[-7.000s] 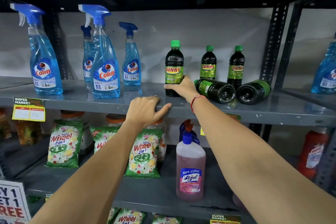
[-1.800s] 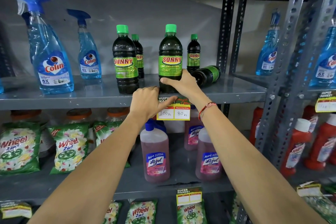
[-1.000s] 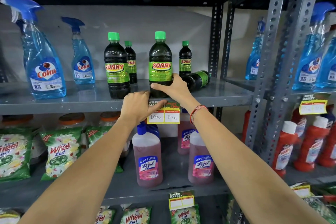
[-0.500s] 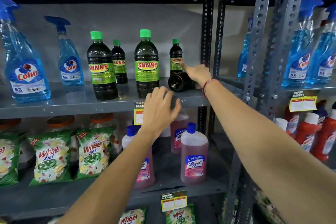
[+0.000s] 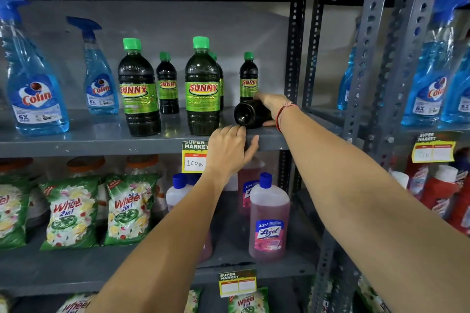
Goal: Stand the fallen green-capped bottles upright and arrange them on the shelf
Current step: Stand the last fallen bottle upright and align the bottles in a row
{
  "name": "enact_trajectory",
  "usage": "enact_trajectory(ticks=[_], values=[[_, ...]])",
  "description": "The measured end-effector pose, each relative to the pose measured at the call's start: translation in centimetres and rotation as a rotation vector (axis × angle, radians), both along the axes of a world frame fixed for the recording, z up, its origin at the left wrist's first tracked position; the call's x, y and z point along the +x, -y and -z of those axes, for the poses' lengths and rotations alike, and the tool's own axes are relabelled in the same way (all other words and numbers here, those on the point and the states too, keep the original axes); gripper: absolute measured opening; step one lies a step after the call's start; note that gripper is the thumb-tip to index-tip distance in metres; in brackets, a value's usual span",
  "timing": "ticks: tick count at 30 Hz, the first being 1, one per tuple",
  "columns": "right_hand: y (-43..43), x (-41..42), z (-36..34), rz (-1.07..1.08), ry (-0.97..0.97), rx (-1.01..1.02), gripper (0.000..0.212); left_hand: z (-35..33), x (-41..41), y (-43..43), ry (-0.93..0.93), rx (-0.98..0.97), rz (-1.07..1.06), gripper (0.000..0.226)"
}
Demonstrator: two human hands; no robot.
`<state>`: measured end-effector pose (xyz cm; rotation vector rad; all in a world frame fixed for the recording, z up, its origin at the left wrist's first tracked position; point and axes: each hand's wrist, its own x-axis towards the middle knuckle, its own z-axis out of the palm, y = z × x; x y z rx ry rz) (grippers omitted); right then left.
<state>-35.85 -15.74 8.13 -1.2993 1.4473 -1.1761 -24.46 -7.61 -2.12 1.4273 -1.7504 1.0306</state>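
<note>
One dark green-capped Sunny bottle (image 5: 248,114) lies on its side at the right end of the grey shelf (image 5: 76,141), its round base facing me. My right hand (image 5: 273,105) is wrapped over its body. My left hand (image 5: 230,150) rests on the shelf's front edge just below it, fingers spread. Two large Sunny bottles stand upright at the front: one at the left (image 5: 138,89), one in the middle (image 5: 202,87). Behind them stand smaller Sunny bottles: one between them (image 5: 167,84), one at the right (image 5: 248,77), and another mostly hidden behind the middle large bottle.
Blue Colin spray bottles (image 5: 35,79) stand at the shelf's left. A perforated grey upright (image 5: 295,53) bounds the shelf's right end, with more sprays in the bay beyond. A price tag (image 5: 194,157) hangs from the edge. Below are Lizol bottles (image 5: 269,218) and Wheel packets (image 5: 71,211).
My right hand has closed over the lying bottle. My left hand came back to the shelf edge, further right than before. My view has shifted slightly right.
</note>
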Motion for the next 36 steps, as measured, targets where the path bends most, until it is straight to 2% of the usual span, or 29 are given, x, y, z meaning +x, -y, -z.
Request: enact_trajectory(ticks=[2, 4, 7, 9, 12, 15, 17, 21, 26, 28, 31, 33, 34, 36], values=[[-0.1, -0.6, 0.1, -0.056, 0.088, 0.021, 0.036, 0.1, 0.0, 0.1, -0.004, -0.004, 0.002, 0.049], [0.1, -1.2, 0.3, -0.091, 0.155, 0.029, 0.050, 0.2, 0.0, 0.1, -0.006, -0.016, 0.006, 0.049], [-0.1, -2.0, 0.3, -0.066, 0.195, -0.071, 0.061, 0.3, -0.1, 0.1, -0.004, -0.068, 0.018, 0.045], [-0.3, -2.3, 0.0, 0.001, 0.124, -0.201, 0.072, 0.3, -0.2, 0.0, -0.013, -0.108, 0.022, 0.042], [-0.5, -2.3, -0.5, 0.096, -0.045, -0.421, 0.066, 0.3, -0.3, 0.0, -0.023, -0.127, 0.027, 0.042], [-1.0, -1.9, -0.2, 0.128, -0.281, -0.552, 0.066, 0.3, -0.3, -0.1, -0.030, -0.122, 0.026, 0.042], [-1.1, -1.8, 0.5, 0.138, -0.344, -0.593, 0.067, 0.2, -0.3, -0.1, -0.030, -0.118, 0.030, 0.042], [-1.1, -1.8, 0.9, 0.097, -0.294, -0.564, 0.072, 0.3, -0.3, -0.1, -0.035, -0.107, 0.031, 0.044], [-0.9, -2.6, 1.9, -0.155, -0.125, -0.397, 0.060, 0.4, -0.3, 0.1, -0.048, -0.090, 0.037, 0.045], [-0.5, -2.8, 2.5, -0.136, -0.158, -0.393, 0.068, 0.4, -0.3, 0.1, -0.044, -0.095, 0.044, 0.045], [-0.4, -2.3, 2.7, -0.031, -0.326, -0.476, 0.091, 0.4, -0.3, 0.0, -0.052, -0.089, 0.048, 0.045], [-0.1, -1.9, 2.7, -0.067, -0.313, -0.452, 0.102, 0.4, -0.4, 0.0, -0.053, -0.084, 0.051, 0.046], [0.1, -2.0, 2.7, -0.115, -0.277, -0.422, 0.103, 0.4, -0.4, 0.0, -0.051, -0.085, 0.050, 0.046], [0.0, -2.4, 2.6, -0.185, -0.200, -0.350, 0.089, 0.4, -0.4, -0.1, -0.050, -0.092, 0.048, 0.045]])
